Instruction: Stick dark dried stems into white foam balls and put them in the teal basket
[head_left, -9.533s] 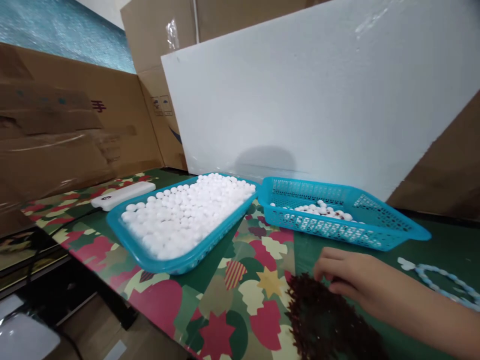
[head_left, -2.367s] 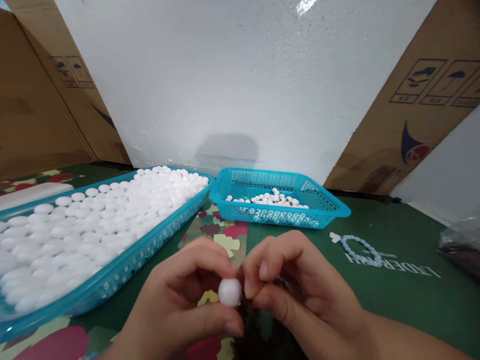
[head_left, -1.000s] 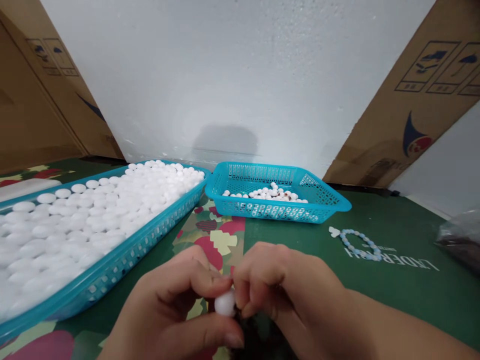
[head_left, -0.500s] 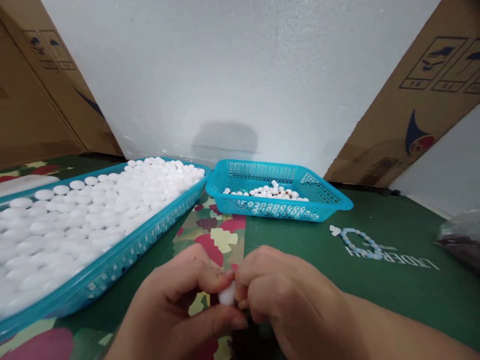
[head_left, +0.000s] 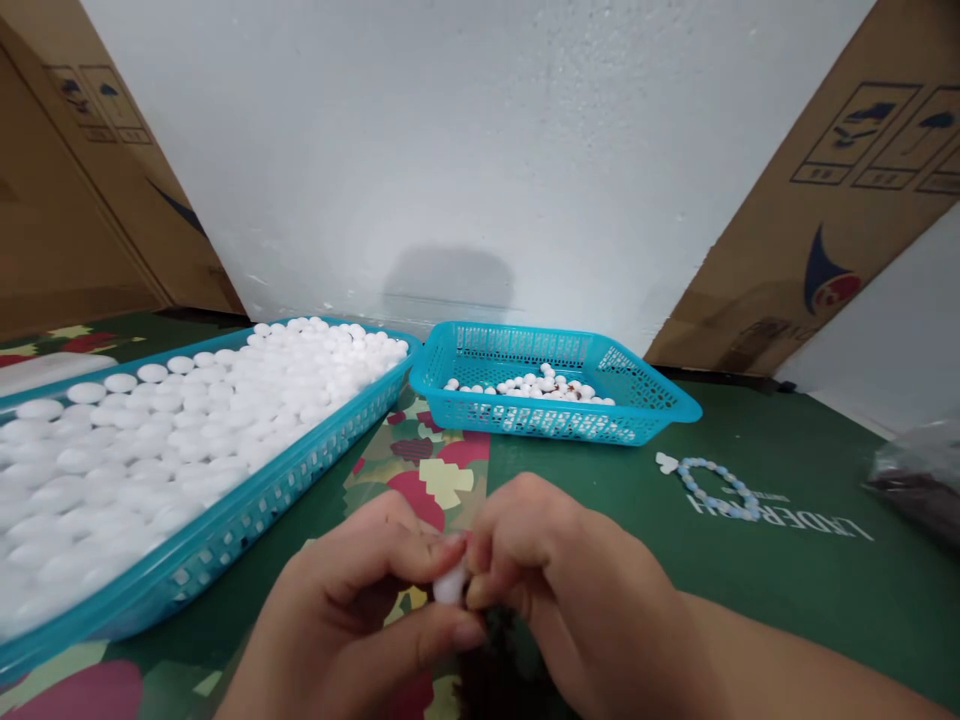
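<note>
My left hand [head_left: 352,620] pinches a small white foam ball [head_left: 450,583] between thumb and fingers at the bottom centre. My right hand [head_left: 570,590] presses its fingertips against the same ball from the right; what those fingertips hold is hidden. A dark reddish-brown pile [head_left: 499,680] lies under both hands, mostly covered. On the left stands a large turquoise tray [head_left: 255,500] heaped with white foam balls [head_left: 180,420]. Behind the hands sits a smaller turquoise basket [head_left: 555,420] holding a few white balls, some with brown marks.
A light-blue bead bracelet [head_left: 712,485] lies on the green mat to the right. A plastic bag [head_left: 919,480] with dark contents sits at the right edge. A white foam board [head_left: 480,150] and cardboard boxes [head_left: 832,200] wall off the back.
Over the last second my hands stayed together on the ball, closing more tightly around it so less of it shows. The view shifted slightly.
</note>
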